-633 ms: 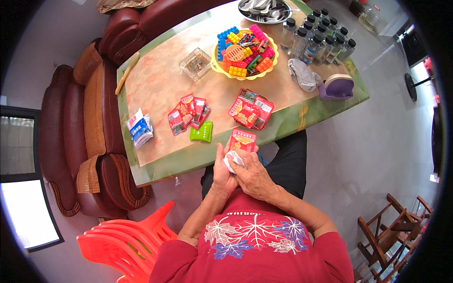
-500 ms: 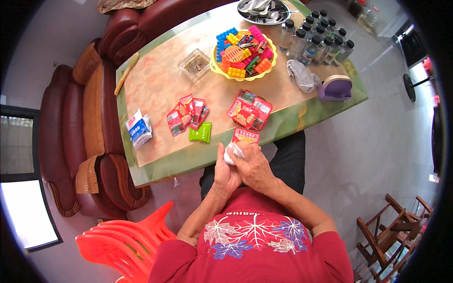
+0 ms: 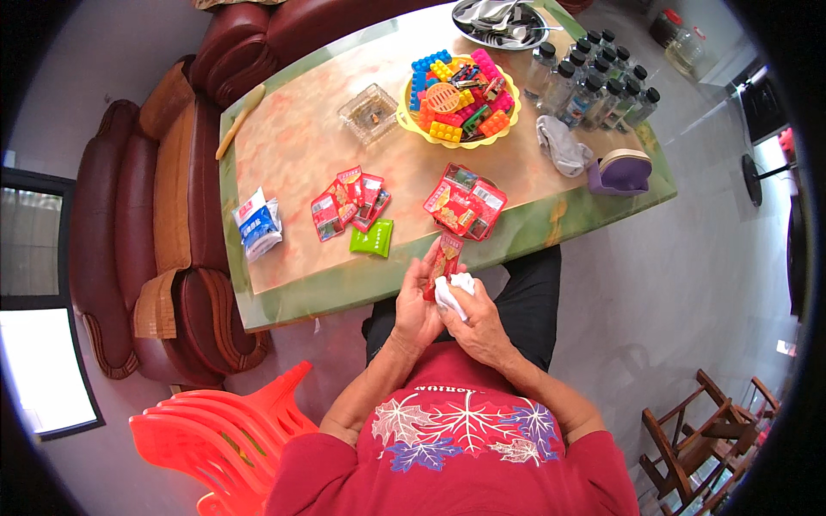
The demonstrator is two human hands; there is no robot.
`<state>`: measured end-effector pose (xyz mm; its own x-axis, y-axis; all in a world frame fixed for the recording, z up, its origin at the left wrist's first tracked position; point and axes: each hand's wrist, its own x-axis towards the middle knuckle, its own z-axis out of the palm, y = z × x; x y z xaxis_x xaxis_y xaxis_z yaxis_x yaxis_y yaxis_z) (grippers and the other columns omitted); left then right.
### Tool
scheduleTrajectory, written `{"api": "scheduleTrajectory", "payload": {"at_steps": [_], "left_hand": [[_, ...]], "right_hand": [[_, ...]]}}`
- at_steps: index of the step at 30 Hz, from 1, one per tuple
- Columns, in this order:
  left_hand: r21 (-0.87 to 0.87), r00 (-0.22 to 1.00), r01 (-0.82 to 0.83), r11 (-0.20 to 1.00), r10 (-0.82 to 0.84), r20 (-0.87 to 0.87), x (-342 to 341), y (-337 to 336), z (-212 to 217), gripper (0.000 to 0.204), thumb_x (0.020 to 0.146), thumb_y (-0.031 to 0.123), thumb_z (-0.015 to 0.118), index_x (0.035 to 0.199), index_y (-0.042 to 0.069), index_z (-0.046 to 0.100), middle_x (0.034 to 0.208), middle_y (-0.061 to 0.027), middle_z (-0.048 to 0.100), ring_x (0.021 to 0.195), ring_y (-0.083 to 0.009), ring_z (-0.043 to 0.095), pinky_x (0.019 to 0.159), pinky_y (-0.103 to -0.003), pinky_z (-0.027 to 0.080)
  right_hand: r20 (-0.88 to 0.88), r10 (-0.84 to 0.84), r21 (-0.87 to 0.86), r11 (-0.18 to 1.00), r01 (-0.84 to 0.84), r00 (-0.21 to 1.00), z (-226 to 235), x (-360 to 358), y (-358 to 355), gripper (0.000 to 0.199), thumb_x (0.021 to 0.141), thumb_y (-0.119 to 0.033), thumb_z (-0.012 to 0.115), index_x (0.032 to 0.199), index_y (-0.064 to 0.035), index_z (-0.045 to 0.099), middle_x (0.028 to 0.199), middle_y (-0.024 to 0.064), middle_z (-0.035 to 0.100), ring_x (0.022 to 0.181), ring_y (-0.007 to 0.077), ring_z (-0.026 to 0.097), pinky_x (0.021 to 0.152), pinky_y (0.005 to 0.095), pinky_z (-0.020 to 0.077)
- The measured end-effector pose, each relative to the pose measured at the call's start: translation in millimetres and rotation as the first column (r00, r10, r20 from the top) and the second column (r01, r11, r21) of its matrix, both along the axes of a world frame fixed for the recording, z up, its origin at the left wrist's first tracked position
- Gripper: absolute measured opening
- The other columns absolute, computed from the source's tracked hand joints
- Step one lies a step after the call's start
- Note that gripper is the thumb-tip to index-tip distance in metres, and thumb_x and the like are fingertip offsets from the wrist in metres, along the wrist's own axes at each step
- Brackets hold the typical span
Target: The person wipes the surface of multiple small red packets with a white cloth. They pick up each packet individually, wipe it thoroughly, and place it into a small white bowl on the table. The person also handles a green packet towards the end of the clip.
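My left hand (image 3: 416, 311) holds a small red packet (image 3: 445, 258), tilted so that it shows narrow, at the near table edge. A crumpled white tissue (image 3: 453, 294) is pinched in my right hand (image 3: 480, 325) and pressed close against the packet's lower part. Just beyond the hands lies a stack of red packets (image 3: 465, 202). Several more red packets (image 3: 348, 198) are fanned out to the left, with a green packet (image 3: 372, 238) in front of them. At the table's left side stands a blue-and-white tissue pack (image 3: 258, 225).
A yellow basket (image 3: 460, 142) of toy blocks, a glass ashtray (image 3: 370, 114), several capped bottles (image 3: 594, 86), a grey cloth (image 3: 564, 146) and a purple container (image 3: 619, 175) occupy the table. A metal tray (image 3: 501, 41) of cutlery sits far back. Red plastic chairs (image 3: 224, 439) stand left.
The red packet has turned from facing up broadly to a narrow tilt. My left fingers now reach up along it, and the tissue has shifted to its right side.
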<state>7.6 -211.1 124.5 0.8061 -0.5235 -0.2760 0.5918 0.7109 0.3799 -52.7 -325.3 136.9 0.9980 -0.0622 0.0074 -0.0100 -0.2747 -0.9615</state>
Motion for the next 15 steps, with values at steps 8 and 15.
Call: {"api": "scheduleTrajectory", "payload": {"at_steps": [8,15], "left_hand": [[0.559,0.947,-0.162,0.813,-0.032,0.32,-11,-15,12,0.049,0.088,0.004,0.058,0.134,0.002,0.041,0.124,-0.009,0.052,0.11,-0.0136,0.052,0.089,-0.029,0.047],[0.511,0.967,0.136,0.849,-0.227,0.118,1,10,4,0.027,0.085,0.006,0.061,0.111,0.001,0.055,0.094,-0.0081,0.064,0.087,-0.0209,0.065,0.08,-0.035,0.056]], "right_hand": [[-0.392,0.066,0.674,0.699,0.238,0.918,3,25,-21,0.026,0.088,-0.022,0.062,0.105,-0.0018,0.061,0.078,0.0016,0.062,0.064,0.0049,0.056,0.052,0.0205,0.0452],[-0.318,0.111,0.797,0.569,0.202,0.942,-5,23,-29,0.023,0.089,-0.016,0.06,0.107,-0.0015,0.06,0.085,0.0013,0.063,0.069,0.0048,0.058,0.058,0.0215,0.0482]]}}
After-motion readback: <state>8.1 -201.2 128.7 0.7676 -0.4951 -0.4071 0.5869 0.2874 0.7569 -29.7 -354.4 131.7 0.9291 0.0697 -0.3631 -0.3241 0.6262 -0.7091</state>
